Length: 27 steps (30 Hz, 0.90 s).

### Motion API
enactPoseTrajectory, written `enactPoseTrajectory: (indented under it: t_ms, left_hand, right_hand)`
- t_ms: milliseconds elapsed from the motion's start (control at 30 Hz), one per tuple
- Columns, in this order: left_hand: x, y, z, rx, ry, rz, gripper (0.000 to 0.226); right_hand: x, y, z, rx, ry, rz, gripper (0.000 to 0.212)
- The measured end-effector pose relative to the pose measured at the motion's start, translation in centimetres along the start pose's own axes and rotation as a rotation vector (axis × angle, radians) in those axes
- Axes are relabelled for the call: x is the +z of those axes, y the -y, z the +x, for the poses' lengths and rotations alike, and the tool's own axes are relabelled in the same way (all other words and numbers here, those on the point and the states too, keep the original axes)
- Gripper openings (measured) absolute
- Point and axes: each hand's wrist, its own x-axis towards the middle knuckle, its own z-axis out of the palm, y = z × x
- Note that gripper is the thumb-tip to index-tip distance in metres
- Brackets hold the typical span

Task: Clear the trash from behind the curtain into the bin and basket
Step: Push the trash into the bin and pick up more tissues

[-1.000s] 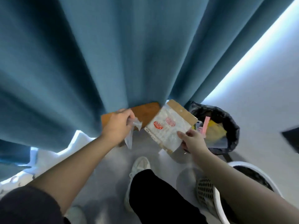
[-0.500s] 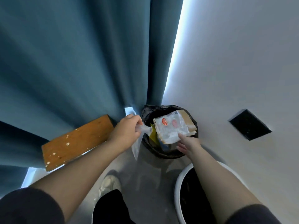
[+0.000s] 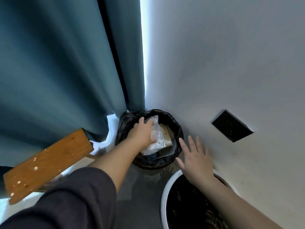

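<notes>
Wrappers [image 3: 156,141] and cardboard [image 3: 167,136] already lie in the bin [image 3: 177,128]; the left hand [image 3: 142,132] rests loosely on them, the right hand [image 3: 196,157] is spread and holds nothing. The basket [image 3: 163,195] stands beside; any trash left behind the curtain [image 3: 66,71] is hidden

The basket [image 3: 162,202] is cut off by the bottom edge.

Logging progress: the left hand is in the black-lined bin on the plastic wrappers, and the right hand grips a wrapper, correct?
No. The head view shows the right hand with fingers spread, holding nothing. The left hand is in the black-lined bin on the plastic wrappers.
</notes>
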Motion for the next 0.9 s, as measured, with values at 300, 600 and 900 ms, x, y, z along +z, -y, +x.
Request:
enactPoseTrajectory:
  t_ms: [300, 600, 900]
  left_hand:
    - [1.9, 3.8, -5.2, 0.022, 0.097, 0.326, 0.090]
    - [-1.7, 14.0, -18.1, -0.117, -0.009, 0.337, 0.085]
    - [-4.6, 27.2, -39.0, -0.280, -0.095, 0.263, 0.081]
  right_hand:
    - [0.5, 2.0, -0.5, -0.087, -0.012, -0.076, 0.071]
    - [-3.3, 12.7, -3.9, -0.326, -0.139, -0.073, 0.071]
    - [-7.2, 29.7, -14.9, -0.629, -0.116, -0.276, 0.071]
